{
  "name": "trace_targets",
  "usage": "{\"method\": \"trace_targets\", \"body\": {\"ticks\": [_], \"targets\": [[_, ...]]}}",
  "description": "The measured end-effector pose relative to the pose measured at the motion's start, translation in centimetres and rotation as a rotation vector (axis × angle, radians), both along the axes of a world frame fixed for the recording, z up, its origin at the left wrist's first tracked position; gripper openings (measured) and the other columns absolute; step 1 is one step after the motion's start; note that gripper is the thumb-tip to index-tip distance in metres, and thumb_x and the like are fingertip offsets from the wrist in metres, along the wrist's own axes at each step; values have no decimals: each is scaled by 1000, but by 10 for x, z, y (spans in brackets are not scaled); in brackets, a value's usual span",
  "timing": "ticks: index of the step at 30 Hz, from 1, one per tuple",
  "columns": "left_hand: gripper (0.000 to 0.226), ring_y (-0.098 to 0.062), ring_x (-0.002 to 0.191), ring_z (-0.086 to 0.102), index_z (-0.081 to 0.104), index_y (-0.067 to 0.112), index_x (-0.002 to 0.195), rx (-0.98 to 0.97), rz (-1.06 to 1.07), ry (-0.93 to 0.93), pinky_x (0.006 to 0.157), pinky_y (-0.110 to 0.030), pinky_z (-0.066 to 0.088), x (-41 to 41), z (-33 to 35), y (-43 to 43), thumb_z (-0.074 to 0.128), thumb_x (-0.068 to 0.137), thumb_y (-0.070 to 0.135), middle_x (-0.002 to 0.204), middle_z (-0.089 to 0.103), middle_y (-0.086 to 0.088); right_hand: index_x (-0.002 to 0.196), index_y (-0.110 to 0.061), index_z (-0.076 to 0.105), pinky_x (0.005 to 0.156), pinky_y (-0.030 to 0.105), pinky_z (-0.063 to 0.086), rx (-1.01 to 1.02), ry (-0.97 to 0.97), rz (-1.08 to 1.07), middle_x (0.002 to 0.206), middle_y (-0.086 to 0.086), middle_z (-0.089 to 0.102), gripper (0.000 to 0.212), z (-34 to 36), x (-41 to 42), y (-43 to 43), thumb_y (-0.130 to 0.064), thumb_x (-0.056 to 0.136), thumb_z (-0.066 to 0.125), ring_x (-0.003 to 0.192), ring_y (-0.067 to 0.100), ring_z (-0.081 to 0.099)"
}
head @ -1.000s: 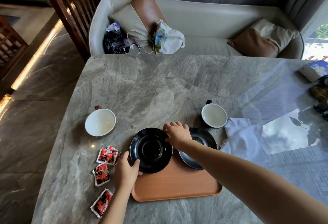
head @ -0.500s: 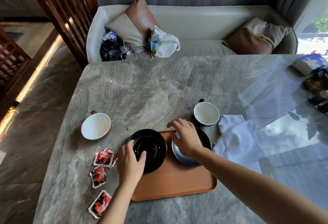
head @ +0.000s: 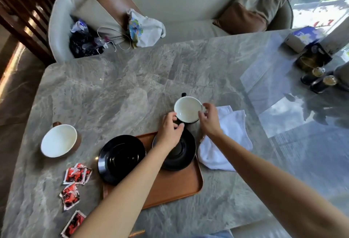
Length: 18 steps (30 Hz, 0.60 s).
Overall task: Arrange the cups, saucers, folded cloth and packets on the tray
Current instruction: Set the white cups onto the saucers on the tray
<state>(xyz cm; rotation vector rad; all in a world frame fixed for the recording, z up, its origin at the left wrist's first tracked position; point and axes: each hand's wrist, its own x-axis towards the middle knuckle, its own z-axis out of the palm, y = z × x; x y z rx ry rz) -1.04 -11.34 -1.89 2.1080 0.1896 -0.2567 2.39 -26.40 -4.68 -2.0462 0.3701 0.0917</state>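
Two glossy black round saucers are already lying on the orange-brown wooden tray (head: 170,186): the left saucer (head: 121,159) is overhanging its edge and the right saucer (head: 181,152) is sitting near the far corner. The left hand (head: 171,130) is curling fingers and thumb round the near-left wall of the black ceramic cup (head: 188,109) with a white inside, which is standing on the grey marble counter (head: 132,86) just beyond the tray. The right hand (head: 209,119) is cupping its right rim with fingers loosely bent; whether it is gripping cannot be told. The brown cup (head: 59,140), the crumpled white cloth (head: 224,139) and the red packets (head: 77,175) are waiting on the counter, so most of the arranging seems left to do.
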Motion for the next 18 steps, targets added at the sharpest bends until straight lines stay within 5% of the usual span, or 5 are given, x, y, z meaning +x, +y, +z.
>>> {"method": "trace_targets", "body": {"ticks": [5, 13, 16, 18], "targets": [[47, -34, 101, 56, 41, 4, 125, 59, 132, 24, 87, -33, 43, 43, -14, -14, 62, 83, 13, 121, 50, -18, 123, -5, 46, 83, 37, 48, 68, 147, 44, 116, 16, 60, 36, -7, 10, -4, -16, 89, 54, 93, 22, 57], [50, -35, 118, 46, 41, 4, 125, 214, 79, 293, 93, -40, 40, 64, -39, -12, 59, 85, 28, 132, 46, -19, 124, -11, 50, 87, 50, 54, 219, 307, 70, 105, 6, 60, 37, -12, 22, -12, -22, 88, 48, 97, 29, 63], [37, -37, 109, 51, 45, 2, 113, 218, 66, 267, 87, -42, 42, 63, -37, -11, 56, 85, 23, 122, 53, -21, 122, -13, 48, 66, 39, 58, 340, 378, 40, 105, 4, 56, 35, -7, 25, -11, -15, 87, 46, 82, 22, 61], [32, -37, 104, 53, 45, 1, 109, 200, 74, 247, 84, -41, 43, 63, -31, -11, 55, 84, 18, 118, 55, -21, 119, -14, 47, 60, 31, 58, 407, 382, 27, 103, 1, 53, 32, 0, 24, -9, -12, 88, 45, 91, 24, 61]]}}
